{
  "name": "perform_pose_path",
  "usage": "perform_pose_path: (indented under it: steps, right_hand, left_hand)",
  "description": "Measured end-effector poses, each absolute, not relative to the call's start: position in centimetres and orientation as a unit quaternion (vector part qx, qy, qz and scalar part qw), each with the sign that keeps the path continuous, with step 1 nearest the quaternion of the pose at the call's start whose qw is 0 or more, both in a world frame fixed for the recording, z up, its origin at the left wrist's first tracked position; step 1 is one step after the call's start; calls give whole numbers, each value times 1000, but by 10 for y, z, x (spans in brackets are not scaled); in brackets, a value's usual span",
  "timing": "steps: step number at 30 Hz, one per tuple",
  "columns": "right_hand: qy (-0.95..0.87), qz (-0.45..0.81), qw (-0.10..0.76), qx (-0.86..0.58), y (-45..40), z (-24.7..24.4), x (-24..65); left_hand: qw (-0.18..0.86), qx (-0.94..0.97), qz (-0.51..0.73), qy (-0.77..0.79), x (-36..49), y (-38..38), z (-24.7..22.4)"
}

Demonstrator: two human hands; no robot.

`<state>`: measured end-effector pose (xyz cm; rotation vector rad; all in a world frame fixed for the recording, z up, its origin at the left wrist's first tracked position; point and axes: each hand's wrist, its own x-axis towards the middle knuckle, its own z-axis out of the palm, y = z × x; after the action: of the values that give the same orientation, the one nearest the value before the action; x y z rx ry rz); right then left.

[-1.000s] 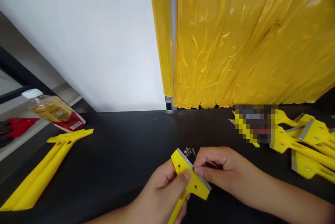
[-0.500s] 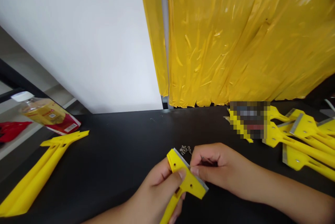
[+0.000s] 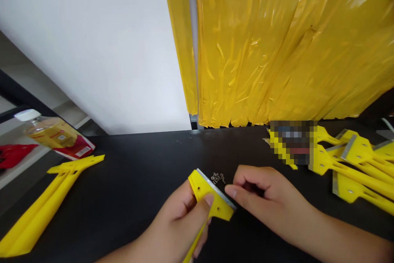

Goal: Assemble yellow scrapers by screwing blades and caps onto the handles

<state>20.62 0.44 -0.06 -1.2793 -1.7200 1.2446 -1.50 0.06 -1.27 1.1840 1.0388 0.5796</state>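
Your left hand [image 3: 175, 220] clamps its fingers on the yellow scraper [image 3: 212, 199], keeping the blade edge up beside your right hand [image 3: 264, 197], whose fingers curl together near the small screws [image 3: 218, 178] on the table [image 3: 123, 197].

Counter [image 3: 138, 152], contents: one plastic-handled scraper [image 3: 209, 197] in the left hand [image 3: 178, 213], right hand [image 3: 264, 197] just beside it. Small screw eyes [image 3: 218, 178] on the counter, directly beyond the scraper. Further scrapers: one [image 3: 52, 197] at left, a group [image 3: 353, 164] at right. Bottle [image 3: 52, 133] past the far left corner. Plastic sheeting [image 3: 246, 49] behind the counter, right of a wall [image 3: 92, 49].
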Motion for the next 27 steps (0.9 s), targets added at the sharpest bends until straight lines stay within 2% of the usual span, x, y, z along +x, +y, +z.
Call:
perform_pose_path:
  steps: [2, 4, 7, 10, 13, 17, 21, 23, 27]
  right_hand:
    - [-649, 512, 304, -474, -3, 6, 205]
    - [-617, 594, 285, -431, -10, 12, 202]
    - [-565, 667, 275, -400, -18, 14, 193]
    - [-536, 673, 287, -420, -19, 5, 187]
    - [-541, 664, 327, -399, -11, -7, 189]
    - [-588, 607, 366, -390, 6, -17, 200]
    - [-600, 589, 370, -395, 16, -18, 205]
    - [-607, 577, 369, -402, 16, -17, 204]
    - [-616, 564, 359, -417, 15, -16, 203]
  left_hand:
    - [513, 684, 230, 465, -21, -1, 7]
    - [302, 826, 190, 436, -23, -5, 20]
    - [32, 915, 72, 396, -19, -15, 20]
    - [-82, 919, 10, 384, -16, -18, 9]
    - [-37, 904, 99, 415, -21, -13, 3]
    - [164, 809, 265, 499, -30, 1, 6]
    - [352, 705, 331, 519, -31, 9, 2]
    - [380, 694, 347, 503, -31, 11, -2]
    - [351, 709, 371, 487, -34, 11, -4]
